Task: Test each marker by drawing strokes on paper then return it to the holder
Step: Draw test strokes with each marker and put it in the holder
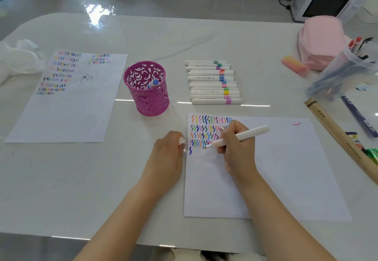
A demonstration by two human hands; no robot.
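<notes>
Currently right hand (235, 146) grips white marker (241, 137), tip at the paper (286, 168) beside the stroke rows. Left hand (169, 154) curls round a white cap (182, 140) at the sheet's left edge. Pink holder (147, 97), 1 blue-capped marker (153, 83) inside, stands behind; marker row (212, 81) to its right.

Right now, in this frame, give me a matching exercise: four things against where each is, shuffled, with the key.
1 magenta holder
2 uncapped marker
3 white cap
4 marker row

a in left hand
b in right hand
c holding one blue-capped marker
d lying beyond the near paper

Pairs: 1-c, 2-b, 3-a, 4-d.
</notes>
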